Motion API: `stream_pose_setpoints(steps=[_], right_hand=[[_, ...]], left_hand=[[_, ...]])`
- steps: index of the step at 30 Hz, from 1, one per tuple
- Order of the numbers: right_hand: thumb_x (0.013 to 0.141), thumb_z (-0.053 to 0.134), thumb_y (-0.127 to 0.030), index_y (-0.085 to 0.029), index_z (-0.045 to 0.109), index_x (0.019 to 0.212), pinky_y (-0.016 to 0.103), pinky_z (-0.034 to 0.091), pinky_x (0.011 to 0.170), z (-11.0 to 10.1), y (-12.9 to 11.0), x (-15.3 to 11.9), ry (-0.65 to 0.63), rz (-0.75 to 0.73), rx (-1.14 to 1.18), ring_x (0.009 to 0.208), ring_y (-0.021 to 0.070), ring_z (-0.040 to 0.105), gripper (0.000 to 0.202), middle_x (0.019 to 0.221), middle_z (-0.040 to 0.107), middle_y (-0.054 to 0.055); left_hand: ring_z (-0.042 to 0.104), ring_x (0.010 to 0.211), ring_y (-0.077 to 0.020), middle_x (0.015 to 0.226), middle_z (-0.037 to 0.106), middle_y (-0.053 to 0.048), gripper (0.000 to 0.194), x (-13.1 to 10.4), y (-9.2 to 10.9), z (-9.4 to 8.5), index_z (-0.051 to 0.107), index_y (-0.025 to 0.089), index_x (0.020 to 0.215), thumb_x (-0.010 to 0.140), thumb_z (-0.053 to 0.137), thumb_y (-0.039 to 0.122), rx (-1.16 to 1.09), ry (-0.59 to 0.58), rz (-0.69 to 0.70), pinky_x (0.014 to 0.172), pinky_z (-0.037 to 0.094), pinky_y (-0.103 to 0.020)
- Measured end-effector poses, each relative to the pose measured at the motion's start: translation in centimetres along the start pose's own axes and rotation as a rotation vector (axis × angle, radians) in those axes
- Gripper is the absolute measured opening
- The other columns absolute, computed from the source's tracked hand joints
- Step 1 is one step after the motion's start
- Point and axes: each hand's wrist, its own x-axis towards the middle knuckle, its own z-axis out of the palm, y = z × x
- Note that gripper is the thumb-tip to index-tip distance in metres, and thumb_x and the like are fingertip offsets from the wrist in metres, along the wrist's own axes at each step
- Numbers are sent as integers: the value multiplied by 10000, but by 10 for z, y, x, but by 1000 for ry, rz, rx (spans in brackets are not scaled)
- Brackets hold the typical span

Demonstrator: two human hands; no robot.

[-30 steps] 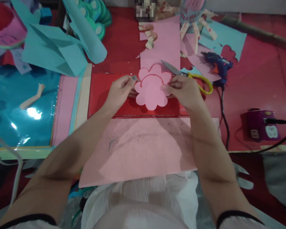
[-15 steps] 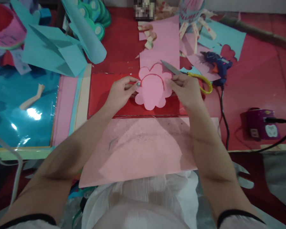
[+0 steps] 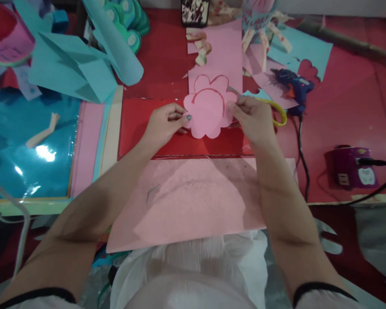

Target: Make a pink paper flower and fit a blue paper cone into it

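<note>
A pink paper flower (image 3: 208, 112) with scalloped petals and a red marker arc is held up between my two hands. My left hand (image 3: 167, 122) pinches its left edge between thumb and fingers. At the opposite edge, my right hand (image 3: 252, 118) grips a petal. Behind the right hand lies a pair of scissors with yellow handles (image 3: 280, 112), its blades mostly hidden by the flower and hand. Beneath the flower is a red folder-like sheet (image 3: 138, 128), and a large pale pink sheet (image 3: 196, 201) lies nearer to me.
A blue glue gun (image 3: 294, 88) with a cord and a purple power adapter (image 3: 355, 167) lie to the right. Folded turquoise paper (image 3: 73, 64) and a shiny blue packet (image 3: 32, 150) are on the left. A phone (image 3: 194, 13) stands at the back.
The paper flower has tilted up and turned slightly, with its upper petals rising and its lower edge lifting. Both hands keep their hold, moving only a little.
</note>
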Motion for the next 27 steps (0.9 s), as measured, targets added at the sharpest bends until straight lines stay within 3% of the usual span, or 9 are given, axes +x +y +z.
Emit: stream_pose_setpoints(steps=[6,12,17,23,27], right_hand=[[708,689,-475,-216,569,701,237,409,393,4,-1,-2,12,-15,-44,480,113,552,286,535,535,-30],[722,681,-461,-224,568,709,250,319,373,2,-4,-1,93,-48,13,361,80,420,263,476,473,-60],[725,664,-496,-230,549,727,241,329,374,2,-4,-1,44,-29,-15,391,94,478,290,496,497,-52],[670,724,-459,-224,502,727,230,319,367,12,-7,-7,-17,-40,-34,346,74,426,328,433,401,-92],[688,718,-437,-229,499,746,231,337,386,14,-2,-5,-16,-27,-37,399,100,498,307,463,434,-75]], left_hand=[[639,557,-102,699,662,4,152,0,0,0,538,190,771,780,645,297,-33,52,-23,503,530,-199],[594,473,-96,670,656,-4,188,-1,2,-1,550,194,766,785,638,360,-57,11,-5,417,474,-203],[540,399,-76,572,607,25,187,-1,1,-2,583,181,817,763,662,342,32,-57,10,378,435,-179],[540,400,-65,573,594,41,64,-4,7,0,593,170,832,777,617,190,73,-56,-23,393,442,-167],[522,382,-53,555,580,44,29,-5,9,-1,583,169,811,790,598,184,81,-57,-33,353,390,-145]])
